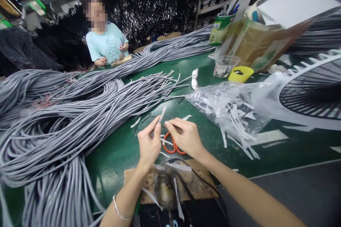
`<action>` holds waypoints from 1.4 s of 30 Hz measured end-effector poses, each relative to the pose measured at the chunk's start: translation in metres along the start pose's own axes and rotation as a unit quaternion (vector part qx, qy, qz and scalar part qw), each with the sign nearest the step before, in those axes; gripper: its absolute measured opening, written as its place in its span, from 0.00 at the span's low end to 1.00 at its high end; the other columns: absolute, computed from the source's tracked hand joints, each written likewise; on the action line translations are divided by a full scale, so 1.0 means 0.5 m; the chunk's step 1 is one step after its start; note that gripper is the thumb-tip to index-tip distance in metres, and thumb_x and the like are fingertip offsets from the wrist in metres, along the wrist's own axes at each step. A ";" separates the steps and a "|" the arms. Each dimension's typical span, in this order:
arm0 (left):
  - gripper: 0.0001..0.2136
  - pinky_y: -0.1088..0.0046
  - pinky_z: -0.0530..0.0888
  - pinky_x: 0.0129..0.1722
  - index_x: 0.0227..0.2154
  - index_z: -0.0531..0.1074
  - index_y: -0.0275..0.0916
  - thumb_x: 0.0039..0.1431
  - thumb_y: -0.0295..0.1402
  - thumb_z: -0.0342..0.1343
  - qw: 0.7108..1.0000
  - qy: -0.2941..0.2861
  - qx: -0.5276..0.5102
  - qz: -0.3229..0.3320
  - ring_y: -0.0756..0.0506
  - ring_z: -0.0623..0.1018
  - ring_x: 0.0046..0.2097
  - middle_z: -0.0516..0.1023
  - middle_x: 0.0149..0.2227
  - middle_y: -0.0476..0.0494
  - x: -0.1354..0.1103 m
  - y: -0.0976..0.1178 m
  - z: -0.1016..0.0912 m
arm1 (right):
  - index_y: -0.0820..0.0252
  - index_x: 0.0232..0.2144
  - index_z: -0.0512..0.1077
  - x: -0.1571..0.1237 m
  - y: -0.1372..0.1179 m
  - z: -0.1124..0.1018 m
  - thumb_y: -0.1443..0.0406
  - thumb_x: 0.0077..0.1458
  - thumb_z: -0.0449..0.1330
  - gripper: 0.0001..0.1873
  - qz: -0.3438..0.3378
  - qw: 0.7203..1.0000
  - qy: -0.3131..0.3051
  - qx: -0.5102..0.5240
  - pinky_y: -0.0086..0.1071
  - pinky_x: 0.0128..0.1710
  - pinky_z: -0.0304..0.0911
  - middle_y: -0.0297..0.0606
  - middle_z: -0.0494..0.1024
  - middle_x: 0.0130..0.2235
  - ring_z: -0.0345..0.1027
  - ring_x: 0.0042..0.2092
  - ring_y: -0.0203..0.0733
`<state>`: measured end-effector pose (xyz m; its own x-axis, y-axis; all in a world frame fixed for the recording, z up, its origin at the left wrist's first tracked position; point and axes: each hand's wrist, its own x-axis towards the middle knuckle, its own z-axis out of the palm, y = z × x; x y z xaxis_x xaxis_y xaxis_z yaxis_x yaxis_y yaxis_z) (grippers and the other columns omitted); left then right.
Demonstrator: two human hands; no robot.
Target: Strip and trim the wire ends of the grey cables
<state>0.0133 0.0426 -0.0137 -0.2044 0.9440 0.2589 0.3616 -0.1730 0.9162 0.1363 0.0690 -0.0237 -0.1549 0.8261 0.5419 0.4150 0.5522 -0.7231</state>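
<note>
My left hand (150, 143) pinches a short grey cable end between thumb and fingers; its pale, twisted-looking tip (162, 112) points up and away from me. Just to the right, my right hand (188, 137) is closed in a pinch close to that tip. Whatever lies between its fingertips is too small to make out. Scissors with orange handles (170, 151) lie on the green table (112, 163) beneath my hands, partly covered by the right one. To the left spreads a large bundle of grey cables (87, 127), their cut ends toward the middle.
A clear plastic bag (213, 95) spills white strips at right, beside a white fan (274, 92). Behind stand a yellow ring-shaped container (241, 74), a clear cup (225, 66), a green can (220, 28) and a cardboard box (255, 42). A co-worker (109, 42) sits across. A wooden board (198, 173) lies nearest me.
</note>
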 end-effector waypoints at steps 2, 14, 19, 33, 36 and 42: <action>0.16 0.71 0.76 0.38 0.45 0.74 0.36 0.58 0.38 0.50 1.000 -0.003 0.013 -0.003 0.42 0.76 0.45 0.78 0.43 0.41 -0.002 0.000 0.000 | 0.60 0.18 0.66 0.001 0.001 0.001 0.62 0.59 0.50 0.18 -0.003 1.000 0.006 -0.002 0.28 0.23 0.52 0.31 0.62 0.18 0.52 0.20 0.32; 0.13 0.72 0.75 0.35 0.42 0.76 0.38 0.58 0.33 0.51 0.996 -0.020 0.073 0.053 0.44 0.78 0.39 0.80 0.37 0.41 -0.005 -0.008 0.010 | 0.63 0.21 0.70 0.005 0.001 -0.004 0.62 0.58 0.50 0.18 0.060 0.995 -0.022 0.073 0.26 0.22 0.52 0.32 0.66 0.18 0.54 0.21 0.32; 0.13 0.72 0.74 0.32 0.41 0.76 0.38 0.57 0.33 0.50 0.996 -0.021 0.084 0.023 0.46 0.78 0.32 0.80 0.34 0.43 0.003 -0.012 0.009 | 0.62 0.20 0.70 -0.005 -0.008 -0.002 0.63 0.57 0.51 0.17 0.003 0.998 -0.010 0.056 0.27 0.22 0.52 0.32 0.64 0.17 0.53 0.20 0.32; 0.15 0.72 0.76 0.36 0.41 0.75 0.33 0.56 0.36 0.51 0.999 0.016 0.047 0.000 0.42 0.78 0.41 0.80 0.38 0.40 0.008 -0.005 0.001 | 0.61 0.18 0.67 0.006 0.009 -0.017 0.62 0.58 0.51 0.19 0.012 0.999 0.034 -0.016 0.28 0.23 0.50 0.31 0.63 0.17 0.53 0.20 0.32; 0.15 0.72 0.75 0.39 0.41 0.75 0.33 0.56 0.35 0.51 0.999 0.011 0.039 0.013 0.43 0.78 0.41 0.79 0.41 0.40 0.005 -0.004 0.002 | 0.60 0.19 0.68 0.003 0.006 -0.011 0.62 0.58 0.51 0.18 0.003 1.000 0.024 -0.017 0.27 0.23 0.50 0.31 0.61 0.17 0.53 0.20 0.32; 0.14 0.70 0.75 0.41 0.40 0.76 0.35 0.56 0.36 0.52 0.999 0.015 0.031 0.019 0.43 0.78 0.41 0.79 0.40 0.40 0.001 -0.001 0.004 | 0.61 0.17 0.68 0.002 0.006 -0.007 0.61 0.58 0.50 0.20 0.001 1.000 0.016 -0.002 0.27 0.22 0.49 0.31 0.61 0.17 0.53 0.19 0.32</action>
<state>0.0151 0.0437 -0.0145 -0.2159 0.9280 0.3035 0.4259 -0.1902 0.8846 0.1407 0.0711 -0.0236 -0.1253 0.8229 0.5542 0.4196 0.5501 -0.7220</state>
